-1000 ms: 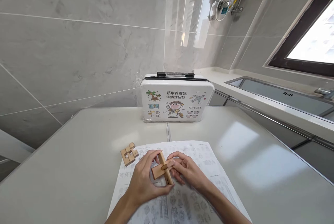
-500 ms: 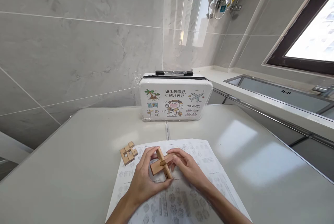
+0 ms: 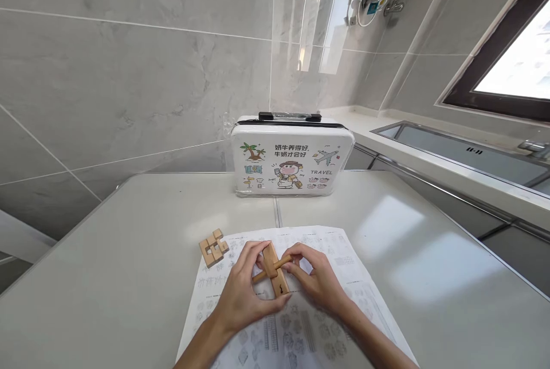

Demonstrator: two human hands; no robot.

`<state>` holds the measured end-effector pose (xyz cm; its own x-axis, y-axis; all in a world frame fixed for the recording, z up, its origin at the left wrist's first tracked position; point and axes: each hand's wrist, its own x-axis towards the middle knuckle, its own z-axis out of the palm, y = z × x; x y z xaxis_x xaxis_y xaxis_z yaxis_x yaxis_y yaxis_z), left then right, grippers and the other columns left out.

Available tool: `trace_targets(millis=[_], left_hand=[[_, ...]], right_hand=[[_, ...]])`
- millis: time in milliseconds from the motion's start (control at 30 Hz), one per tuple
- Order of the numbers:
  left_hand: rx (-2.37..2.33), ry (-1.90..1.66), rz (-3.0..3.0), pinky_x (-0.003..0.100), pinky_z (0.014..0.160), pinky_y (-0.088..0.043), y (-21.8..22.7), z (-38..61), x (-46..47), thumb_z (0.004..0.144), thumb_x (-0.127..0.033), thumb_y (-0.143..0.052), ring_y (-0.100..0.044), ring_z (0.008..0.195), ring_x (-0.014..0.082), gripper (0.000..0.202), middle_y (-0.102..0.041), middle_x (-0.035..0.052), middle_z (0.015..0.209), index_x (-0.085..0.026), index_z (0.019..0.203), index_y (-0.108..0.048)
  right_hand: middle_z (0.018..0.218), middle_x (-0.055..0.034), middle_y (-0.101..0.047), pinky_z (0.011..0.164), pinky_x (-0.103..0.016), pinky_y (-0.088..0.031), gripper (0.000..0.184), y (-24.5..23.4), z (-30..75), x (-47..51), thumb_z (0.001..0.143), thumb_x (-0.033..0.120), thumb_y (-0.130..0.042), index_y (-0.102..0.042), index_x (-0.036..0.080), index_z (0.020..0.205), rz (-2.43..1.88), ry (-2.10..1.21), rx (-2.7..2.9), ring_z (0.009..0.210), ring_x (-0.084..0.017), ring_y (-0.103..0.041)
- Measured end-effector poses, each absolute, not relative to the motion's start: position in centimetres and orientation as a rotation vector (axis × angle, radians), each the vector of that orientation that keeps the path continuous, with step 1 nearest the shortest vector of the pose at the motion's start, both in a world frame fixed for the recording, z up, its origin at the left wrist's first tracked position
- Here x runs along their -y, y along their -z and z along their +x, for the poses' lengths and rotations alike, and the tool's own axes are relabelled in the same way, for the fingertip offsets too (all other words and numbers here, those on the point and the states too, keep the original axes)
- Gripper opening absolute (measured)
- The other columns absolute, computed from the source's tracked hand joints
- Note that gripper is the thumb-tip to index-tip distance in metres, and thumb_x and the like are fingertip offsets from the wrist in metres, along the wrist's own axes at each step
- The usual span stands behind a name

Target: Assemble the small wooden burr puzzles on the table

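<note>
Above a printed sheet, both my hands are on a wooden interlocking puzzle [image 3: 280, 283] made of flat pieces that cross each other. My left hand [image 3: 240, 283] grips it by its far and near ends, thumb at the near end and fingers at the far end. A dark mark shows on the near part of its upper face. My right hand [image 3: 315, 277] pinches the right end of the thin crosspiece [image 3: 285, 260], which runs through the middle and sticks out on both sides. The left hand partly hides the crosspiece's left end.
The paper sheet [image 3: 344, 254], with small printed diagrams, lies on the white table [image 3: 129, 277]. A second wooden block puzzle [image 3: 213, 247] rests at its upper left corner. Behind stands a white cartoon-printed case [image 3: 292, 157] against the tiled wall. A sink [image 3: 464, 148] is at right.
The wooden puzzle has turned in my hands, so its broad face with the dark mark now faces up and the crosspiece looks thin. Both hands stay on it. The view has shifted slightly.
</note>
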<state>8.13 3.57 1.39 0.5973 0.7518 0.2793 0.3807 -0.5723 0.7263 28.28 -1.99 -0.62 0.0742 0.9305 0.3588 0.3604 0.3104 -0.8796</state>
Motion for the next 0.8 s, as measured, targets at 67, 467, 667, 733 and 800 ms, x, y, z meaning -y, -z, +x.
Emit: trace_targets(millis=[67,467,667,733,800], left_hand=[[-0.896,-0.770,2.189,0.045,0.095,-0.061,-1.3,8.3,-3.6,0.068,-0.044,-0.089,-0.066,0.114,0.0310,0.084,-0.060,0.0120,0.133,-0.024,0.141,-0.051],[-0.872,-0.783,2.093,0.047,0.102,-0.054,-2.3,8.0,-3.9,0.068,-0.053,-0.088,-0.064,0.120,0.0345,0.079,-0.063,0.0135,0.130,-0.022,0.135,-0.058],[-0.787,-0.802,1.944,0.049,0.108,-0.049,-2.5,7.8,-4.3,0.071,-0.057,-0.083,-0.062,0.125,0.0370,0.067,-0.066,0.0127,0.131,-0.023,0.126,-0.065],[-0.782,-0.802,1.912,0.050,0.109,-0.047,-2.4,7.8,-4.3,0.070,-0.059,-0.083,-0.061,0.126,0.0376,0.075,-0.066,0.0134,0.133,-0.022,0.133,-0.063],[-0.778,-0.805,1.891,0.051,0.109,-0.047,-2.3,7.8,-4.2,0.069,-0.060,-0.084,-0.061,0.126,0.0378,0.081,-0.066,0.0136,0.135,-0.023,0.136,-0.060]], right_hand=[[0.089,-0.0024,-0.074,0.073,-0.031,-0.049,0.008,0.6,28.3,2.0,0.099,0.029,-0.064,-0.070,0.024,0.097,-1.284,-0.623,1.485,0.075,-0.019,-0.061],[0.113,-0.0063,-0.075,0.088,-0.036,-0.052,0.019,0.4,28.6,1.6,0.100,0.035,-0.063,-0.070,0.025,0.115,-1.269,-0.876,1.394,0.100,-0.023,-0.068],[0.107,-0.0066,-0.073,0.087,-0.037,-0.052,0.035,-0.4,28.6,1.7,0.098,0.049,-0.069,-0.067,0.024,0.122,-1.002,-1.347,1.322,0.093,-0.022,-0.068],[0.085,-0.0018,-0.070,0.072,-0.031,-0.050,0.036,-0.3,28.7,1.7,0.093,0.051,-0.075,-0.068,0.022,0.112,-0.929,-1.486,1.165,0.071,-0.016,-0.063],[0.071,0.0024,-0.064,0.062,-0.026,-0.044,0.033,0.0,28.9,1.7,0.091,0.050,-0.079,-0.068,0.021,0.101,-0.873,-1.570,0.995,0.059,-0.012,-0.056]])
